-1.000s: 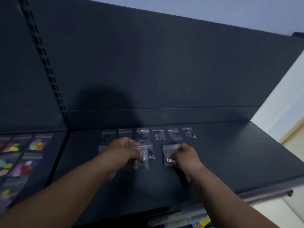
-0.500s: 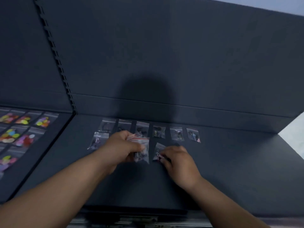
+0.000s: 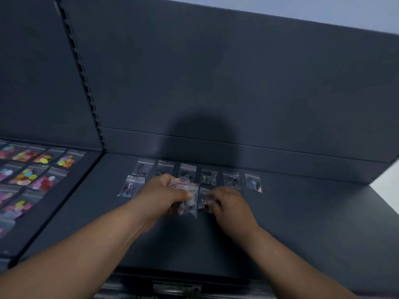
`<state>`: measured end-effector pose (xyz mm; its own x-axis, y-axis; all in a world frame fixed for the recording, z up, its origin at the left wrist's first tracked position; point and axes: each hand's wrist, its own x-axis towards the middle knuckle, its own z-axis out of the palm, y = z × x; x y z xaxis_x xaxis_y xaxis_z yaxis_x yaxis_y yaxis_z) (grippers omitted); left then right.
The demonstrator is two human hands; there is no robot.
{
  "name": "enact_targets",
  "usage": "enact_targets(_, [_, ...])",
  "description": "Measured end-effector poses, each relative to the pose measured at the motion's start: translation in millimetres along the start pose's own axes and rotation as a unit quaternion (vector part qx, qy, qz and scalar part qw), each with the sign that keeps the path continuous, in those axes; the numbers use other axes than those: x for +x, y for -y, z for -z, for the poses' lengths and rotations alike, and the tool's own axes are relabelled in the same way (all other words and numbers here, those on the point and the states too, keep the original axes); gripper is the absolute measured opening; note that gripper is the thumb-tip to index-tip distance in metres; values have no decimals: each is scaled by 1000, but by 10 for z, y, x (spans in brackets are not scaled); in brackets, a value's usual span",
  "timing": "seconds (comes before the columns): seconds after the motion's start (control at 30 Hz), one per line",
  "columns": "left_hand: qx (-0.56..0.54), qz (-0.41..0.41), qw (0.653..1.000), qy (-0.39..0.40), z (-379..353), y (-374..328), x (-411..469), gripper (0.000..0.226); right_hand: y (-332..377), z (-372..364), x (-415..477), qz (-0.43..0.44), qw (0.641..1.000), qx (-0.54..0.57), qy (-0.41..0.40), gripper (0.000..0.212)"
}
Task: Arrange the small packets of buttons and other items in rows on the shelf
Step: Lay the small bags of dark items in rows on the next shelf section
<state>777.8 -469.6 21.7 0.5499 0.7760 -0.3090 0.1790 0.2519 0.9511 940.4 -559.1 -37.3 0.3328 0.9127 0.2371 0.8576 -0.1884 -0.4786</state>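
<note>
My left hand (image 3: 164, 193) is closed around a stack of small clear packets (image 3: 188, 199) with red zip strips, held just above the dark shelf (image 3: 302, 223). My right hand (image 3: 228, 203) pinches one small packet (image 3: 204, 201) flat against the shelf, just right of the stack. Behind my hands, several packets lie in a back row (image 3: 231, 180) near the shelf's rear wall. A lone packet (image 3: 131, 186) starts a second row at the left.
The neighbouring shelf on the left holds rows of packets with bright coloured buttons (image 3: 28, 175). A slotted upright (image 3: 86, 87) divides the two shelves. The dark back panel (image 3: 216, 83) rises behind. A pale wall (image 3: 388, 184) shows at the right edge.
The view has swung left and down. My right hand has brought its packet leftward, closer to the stack, and lowered it onto the shelf. My left hand keeps holding the stack.
</note>
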Motion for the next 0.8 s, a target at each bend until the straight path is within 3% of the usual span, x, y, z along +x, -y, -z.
enact_targets(0.07, [2, -3, 1000, 1, -28, -8, 6, 20, 176, 136, -38, -83, 984, 154, -13, 18])
enact_targets(0.13, [5, -5, 1000, 5, -64, -14, 12, 20, 356, 269, -89, -161, 919, 359, 35, 21])
enact_targets(0.2, [0, -8, 1000, 11, -108, -18, 14, 20, 471, 334, -149, -194, 864, 456, 91, 14])
enact_targets(0.3, [-25, 9, 999, 30, -204, -39, -5, 14, 502, 368, -195, -201, 865, 449, 96, 20])
enact_targets(0.43, [-39, 36, 997, 52, -279, -94, -10, 6, 405, 423, -234, -243, 855, 454, 60, 13])
enact_targets(0.67, [19, 34, 999, 33, -212, -81, 42, 21, 9, 534, -235, -349, 854, 385, -26, 14])
enact_targets(0.73, [25, 34, 999, 31, -208, -76, 57, 21, -123, 502, -190, -366, 863, 346, -38, 15])
enact_targets(0.8, [21, 35, 999, 32, -226, -77, 61, 20, -218, 467, -174, -353, 903, 242, -27, 19])
